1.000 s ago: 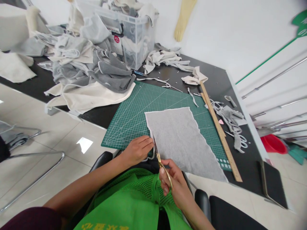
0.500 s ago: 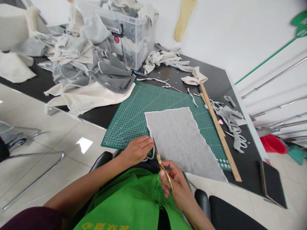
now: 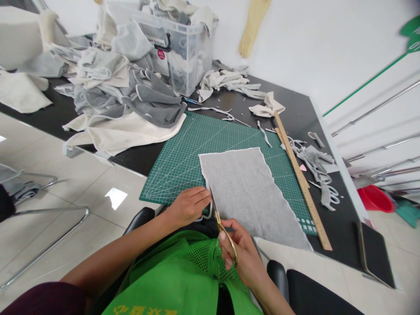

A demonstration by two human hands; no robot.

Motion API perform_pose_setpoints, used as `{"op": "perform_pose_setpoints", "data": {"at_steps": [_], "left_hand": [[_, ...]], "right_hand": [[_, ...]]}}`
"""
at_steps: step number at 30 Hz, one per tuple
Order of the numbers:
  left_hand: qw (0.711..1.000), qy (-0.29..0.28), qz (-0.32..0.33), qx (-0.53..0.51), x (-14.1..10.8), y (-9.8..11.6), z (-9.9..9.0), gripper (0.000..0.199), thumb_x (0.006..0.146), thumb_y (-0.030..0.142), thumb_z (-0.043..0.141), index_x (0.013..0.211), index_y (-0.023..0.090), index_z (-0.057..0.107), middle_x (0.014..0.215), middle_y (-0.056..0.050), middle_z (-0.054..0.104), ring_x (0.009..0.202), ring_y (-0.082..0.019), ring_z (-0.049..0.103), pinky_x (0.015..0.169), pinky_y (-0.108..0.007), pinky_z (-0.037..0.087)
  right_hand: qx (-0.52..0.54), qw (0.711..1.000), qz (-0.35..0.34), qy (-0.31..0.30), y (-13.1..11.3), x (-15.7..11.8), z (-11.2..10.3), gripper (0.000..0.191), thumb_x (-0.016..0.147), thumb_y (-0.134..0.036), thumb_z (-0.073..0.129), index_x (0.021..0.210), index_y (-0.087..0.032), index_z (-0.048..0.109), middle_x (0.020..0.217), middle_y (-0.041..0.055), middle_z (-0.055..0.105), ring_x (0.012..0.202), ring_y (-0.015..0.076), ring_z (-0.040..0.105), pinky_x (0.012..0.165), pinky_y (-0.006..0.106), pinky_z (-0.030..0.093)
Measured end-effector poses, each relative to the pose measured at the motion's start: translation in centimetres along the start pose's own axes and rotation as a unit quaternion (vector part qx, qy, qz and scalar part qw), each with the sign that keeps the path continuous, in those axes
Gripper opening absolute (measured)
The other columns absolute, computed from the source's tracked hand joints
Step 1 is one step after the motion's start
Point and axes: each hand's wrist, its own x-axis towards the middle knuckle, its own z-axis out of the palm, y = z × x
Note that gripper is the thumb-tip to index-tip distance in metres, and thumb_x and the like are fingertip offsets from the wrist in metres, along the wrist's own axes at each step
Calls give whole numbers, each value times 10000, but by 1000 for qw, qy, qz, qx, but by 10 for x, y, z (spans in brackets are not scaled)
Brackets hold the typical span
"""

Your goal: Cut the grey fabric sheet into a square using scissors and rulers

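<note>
A grey piece of cloth (image 3: 249, 188) lies on the green cutting mat (image 3: 173, 162), its near end hanging past the table edge. My right hand (image 3: 241, 247) is closed round the handles of gold-handled scissors (image 3: 218, 217). The blades point away from me along the cloth's left edge. At that same edge, my left hand (image 3: 190, 205) pinches the narrow trimmed border of the cloth, right beside the blade tips. A thin pale strip (image 3: 206, 216) hangs below those fingers.
A wooden ruler (image 3: 302, 183) lies along the mat's right side, with fabric scraps and white-handled scissors (image 3: 333, 191) beyond it. Piled grey and cream fabric (image 3: 131, 96) covers the back left before a clear plastic box (image 3: 187, 57). A dark phone-like slab (image 3: 376, 253) sits at the right edge.
The whole view has shifted very slightly. Both hands, the scissors and the cloth keep practically the same places.
</note>
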Motion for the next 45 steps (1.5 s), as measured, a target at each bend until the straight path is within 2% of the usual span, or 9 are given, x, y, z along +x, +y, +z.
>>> {"op": "perform_pose_setpoints", "data": {"at_steps": [7, 20, 24, 29, 35, 40, 45], "left_hand": [[1000, 15, 1, 0, 1, 1, -2, 286, 926, 29, 460, 1075, 140, 677, 1075, -96, 734, 1033, -214, 677, 930, -371, 614], [1000, 12, -3, -26, 4, 2, -4, 268, 930, 33, 462, 1057, 136, 674, 1054, -96, 730, 1030, -213, 670, 939, -367, 607], [999, 4, -20, -31, 2, 1, -2, 270, 928, 31, 461, 1076, 125, 666, 1078, -108, 717, 1047, -226, 650, 950, -388, 601], [999, -2, -43, -21, 1, 1, -2, 289, 932, 39, 464, 1135, 121, 654, 1100, -115, 701, 1055, -237, 635, 959, -415, 596], [1000, -1, -31, -5, -1, 3, -3, 290, 938, 43, 471, 1144, 130, 656, 1109, -110, 699, 1070, -239, 631, 938, -398, 598], [1000, -4, -29, 5, -4, 3, -1, 276, 932, 40, 478, 1116, 131, 662, 1100, -107, 701, 1060, -233, 630, 944, -389, 586], [999, 12, -40, 28, -2, 3, -1, 256, 923, 57, 490, 1062, 157, 680, 1044, -86, 724, 979, -224, 646, 880, -387, 583]], "right_hand": [[21, 1000, -8, -4, -5, 10, 5, 368, 929, -525, 701, 1083, -224, 557, 570, -122, 447, 392, 39, 335, 357, 142, 348], [-21, 999, -15, -25, -4, 6, 1, 363, 953, -521, 672, 1118, -227, 536, 604, -126, 421, 408, 37, 326, 378, 142, 332], [-13, 1000, -11, -12, -3, 4, 2, 388, 941, -530, 684, 1126, -225, 530, 582, -133, 392, 411, 47, 317, 374, 147, 348], [-3, 1000, -1, -5, -3, 2, 4, 427, 909, -557, 711, 1110, -219, 543, 570, -136, 388, 398, 44, 314, 361, 150, 355], [-3, 1000, 4, -11, -1, 3, 0, 414, 911, -546, 715, 1103, -220, 546, 567, -133, 431, 374, 35, 326, 355, 137, 319], [-4, 1000, 12, -20, -1, 4, -3, 425, 894, -550, 732, 1094, -222, 551, 568, -130, 454, 356, 32, 333, 350, 141, 324], [8, 1000, 6, -17, -4, 4, -3, 410, 906, -561, 710, 1069, -227, 538, 554, -133, 443, 361, 39, 323, 348, 144, 336]]}}
